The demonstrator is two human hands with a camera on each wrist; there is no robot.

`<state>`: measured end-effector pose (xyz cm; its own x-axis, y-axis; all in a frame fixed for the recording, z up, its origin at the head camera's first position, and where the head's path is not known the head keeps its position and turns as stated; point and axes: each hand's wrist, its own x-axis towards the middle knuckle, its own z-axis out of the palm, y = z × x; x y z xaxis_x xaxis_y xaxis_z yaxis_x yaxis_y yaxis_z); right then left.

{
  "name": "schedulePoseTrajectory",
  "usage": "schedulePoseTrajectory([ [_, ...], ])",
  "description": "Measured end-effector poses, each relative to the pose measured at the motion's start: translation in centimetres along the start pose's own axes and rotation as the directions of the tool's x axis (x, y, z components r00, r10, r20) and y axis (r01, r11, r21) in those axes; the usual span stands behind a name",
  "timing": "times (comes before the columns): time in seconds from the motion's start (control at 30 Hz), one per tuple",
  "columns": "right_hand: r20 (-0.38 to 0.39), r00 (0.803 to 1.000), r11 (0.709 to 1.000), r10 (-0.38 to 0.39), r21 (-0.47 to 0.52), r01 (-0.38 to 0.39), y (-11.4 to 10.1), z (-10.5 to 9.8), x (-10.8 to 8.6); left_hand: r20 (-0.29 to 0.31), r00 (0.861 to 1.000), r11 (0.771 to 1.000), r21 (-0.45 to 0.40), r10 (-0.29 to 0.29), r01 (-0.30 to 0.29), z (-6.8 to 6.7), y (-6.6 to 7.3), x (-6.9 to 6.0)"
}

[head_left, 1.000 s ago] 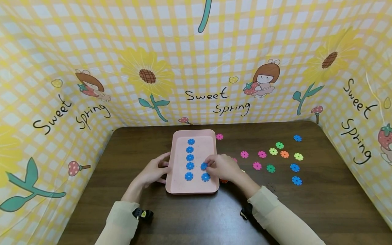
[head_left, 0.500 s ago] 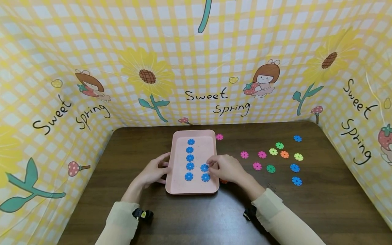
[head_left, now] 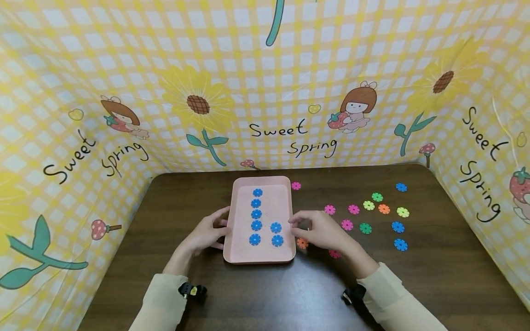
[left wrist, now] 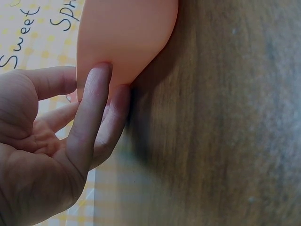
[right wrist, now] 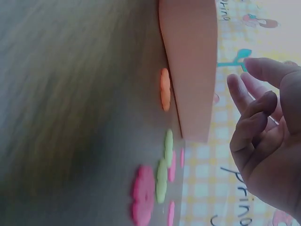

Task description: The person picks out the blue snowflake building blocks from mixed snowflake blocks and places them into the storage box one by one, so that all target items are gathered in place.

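Note:
A shallow pink tray (head_left: 265, 255) lies on the table, holding notched blue snowflake discs (head_left: 256, 214) in a left column of several, with two more at the lower right, one being the upper disc (head_left: 275, 227). My left hand (head_left: 207, 232) holds the tray's left side. In the left wrist view, fingertips press the tray's outer wall (left wrist: 124, 37), and the thumb meets its rim. My right hand (head_left: 320, 230) is beside the tray's right rim, fingers loosely bent. Nothing shows between those fingers in the right wrist view, where the hand (right wrist: 268, 136) appears apart from the tray wall (right wrist: 193, 56).
Loose discs lie right of the tray: pink (head_left: 347, 225), green (head_left: 365, 228), yellow-green (head_left: 403, 212), orange (head_left: 384, 209) and blue (head_left: 400, 245). An orange disc (head_left: 302, 243) lies close to the tray's right edge. Patterned cloth (head_left: 281, 105) walls surround the dark wooden table (head_left: 248, 299).
My right hand has let go of the upper blue disc in the right column and moved right to the tray's rim. The disc stays in the tray. My left hand keeps its place.

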<state>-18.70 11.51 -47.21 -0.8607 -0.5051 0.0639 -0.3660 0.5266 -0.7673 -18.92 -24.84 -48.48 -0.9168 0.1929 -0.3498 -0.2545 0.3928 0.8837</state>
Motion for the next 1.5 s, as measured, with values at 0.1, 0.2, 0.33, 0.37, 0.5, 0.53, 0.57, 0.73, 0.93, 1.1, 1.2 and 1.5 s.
schedulePoseTrajectory([
  [0.1,-0.006,1.000,1.000,0.012,0.019,-0.012,0.3,-0.7,-1.0,-0.001,1.000,1.000,0.004,0.000,0.000,0.0,0.0,0.0],
  [0.2,-0.015,0.999,0.999,0.035,0.032,-0.034,0.5,-1.6,-2.0,-0.001,1.000,1.000,0.005,0.000,0.000,0.0,0.0,0.0],
  [0.33,-0.046,0.997,0.998,0.065,0.030,-0.064,0.8,-2.6,-3.3,0.000,1.000,1.000,0.006,-0.001,0.001,0.0,0.0,0.0],
  [0.37,-0.053,0.996,0.997,0.073,0.027,-0.072,1.0,-2.9,-3.6,-0.001,1.000,1.000,0.007,-0.002,0.002,0.0,0.0,0.0],
  [0.5,-0.085,0.992,0.996,0.092,0.018,-0.091,1.8,-4.0,-5.0,0.001,1.000,1.000,0.006,0.001,-0.001,0.0,0.0,0.0],
  [0.53,-0.093,0.991,0.995,0.099,0.017,-0.098,2.1,-4.3,-5.4,0.001,1.000,1.000,0.004,0.002,-0.002,0.1,-0.1,0.0],
  [0.57,-0.103,0.989,0.994,0.106,0.016,-0.105,2.4,-4.7,-5.8,0.001,1.000,1.000,0.003,0.002,-0.002,0.1,-0.1,0.0],
  [0.73,-0.154,0.978,0.989,0.144,-0.001,-0.146,4.2,-6.6,-7.9,-0.002,1.000,1.000,-0.003,-0.004,0.004,0.3,0.0,-0.1],
  [0.93,-0.209,0.962,0.981,0.175,-0.041,-0.187,6.3,-8.8,-10.3,-0.006,1.000,1.000,-0.004,-0.014,0.013,0.2,0.0,-0.1],
  [1.1,-0.246,0.942,0.966,0.230,-0.063,-0.252,7.8,-10.5,-11.9,-0.012,1.000,1.000,-0.004,-0.020,0.020,0.1,-0.1,0.0],
  [1.2,-0.266,0.927,0.949,0.264,-0.103,-0.299,8.8,-11.4,-12.6,-0.007,1.000,1.000,0.000,-0.020,0.020,0.2,-0.1,0.0],
  [1.5,-0.273,0.898,0.896,0.345,-0.189,-0.402,11.4,-13.8,-14.3,-0.012,1.000,1.000,0.003,-0.023,0.023,0.2,0.1,0.0],
])
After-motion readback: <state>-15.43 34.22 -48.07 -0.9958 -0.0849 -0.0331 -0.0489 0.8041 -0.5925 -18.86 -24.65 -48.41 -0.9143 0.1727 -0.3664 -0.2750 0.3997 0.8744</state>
